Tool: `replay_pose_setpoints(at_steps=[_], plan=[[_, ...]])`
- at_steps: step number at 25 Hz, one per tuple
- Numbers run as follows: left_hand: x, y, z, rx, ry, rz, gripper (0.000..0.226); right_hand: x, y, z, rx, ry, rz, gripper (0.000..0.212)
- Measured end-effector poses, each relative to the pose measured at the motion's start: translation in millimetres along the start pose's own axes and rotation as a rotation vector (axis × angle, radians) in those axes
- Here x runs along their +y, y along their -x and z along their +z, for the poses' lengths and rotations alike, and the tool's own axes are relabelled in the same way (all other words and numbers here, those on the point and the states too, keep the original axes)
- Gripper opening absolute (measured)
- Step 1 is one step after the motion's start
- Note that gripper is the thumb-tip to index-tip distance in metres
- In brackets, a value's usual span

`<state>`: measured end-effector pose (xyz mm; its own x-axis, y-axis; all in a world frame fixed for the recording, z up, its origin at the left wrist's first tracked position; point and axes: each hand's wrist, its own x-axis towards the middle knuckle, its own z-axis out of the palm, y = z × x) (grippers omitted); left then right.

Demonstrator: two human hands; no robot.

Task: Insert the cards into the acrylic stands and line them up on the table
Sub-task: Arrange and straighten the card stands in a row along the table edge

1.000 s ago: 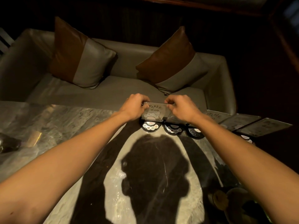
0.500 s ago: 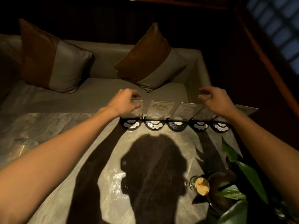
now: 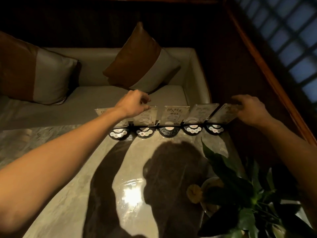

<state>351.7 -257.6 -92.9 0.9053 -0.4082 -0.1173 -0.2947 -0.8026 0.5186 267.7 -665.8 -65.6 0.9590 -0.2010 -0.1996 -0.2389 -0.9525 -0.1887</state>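
Hands have spread out from the middle stand since a second ago, so looks like we're into lining-up mode now. Left hand [image 3: 135, 103] is pinching the top edge of the second acrylic stand [image 3: 145, 115], and the row of five is sitting along the table's [image 3: 68, 169] far edge. Right hand [image 3: 248, 109] is gripping the end stand [image 3: 223, 114], I think; it's pretty dim there.

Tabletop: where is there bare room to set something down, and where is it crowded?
Free: the marble table from the row of stands back to the near edge, and left of the leftmost stand. Crowded: the far edge, five stands side by side with the left hand and right hand on them; the near right corner, taken by the plant.
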Motion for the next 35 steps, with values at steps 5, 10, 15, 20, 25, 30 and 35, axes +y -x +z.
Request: replay_pose_setpoints(at_steps=[5, 10, 15, 20, 25, 30, 35], plan=[[1.2, 6.3, 8.8, -0.043, 0.004, -0.011, 0.022, 13.9, 1.3, 13.0, -0.086, -0.084, -0.048, 0.053], [3.4, 11.7, 10.5, -0.078, -0.038, -0.002, 0.033, 16.8, 3.2, 12.5, -0.081, -0.095, -0.091, 0.055], [8.6, 11.3, 12.5, -0.067, -0.023, -0.04, 0.035, 18.4, 4.7, 13.3, -0.049, -0.057, -0.121, 0.058], [29.1, 3.2, 21.4, -0.002, -0.007, 0.01, 0.041, 11.1, -0.3, 13.8, 0.03, -0.033, -0.101, 0.045], [41.7, -5.6, 29.2, 0.026, 0.011, 0.037, 0.034, 18.2, 2.4, 18.9, 0.106, -0.091, -0.146, 0.031], [63.4, -13.7, 42.8, 0.026, 0.021, 0.085, 0.042, 23.0, -0.5, 20.4, 0.103, -0.139, -0.151, 0.03], [100.9, -36.0, 64.9, -0.026, -0.035, 0.164, 0.047, -1.4, 2.4, 15.9, 0.191, -0.05, -0.258, 0.043]])
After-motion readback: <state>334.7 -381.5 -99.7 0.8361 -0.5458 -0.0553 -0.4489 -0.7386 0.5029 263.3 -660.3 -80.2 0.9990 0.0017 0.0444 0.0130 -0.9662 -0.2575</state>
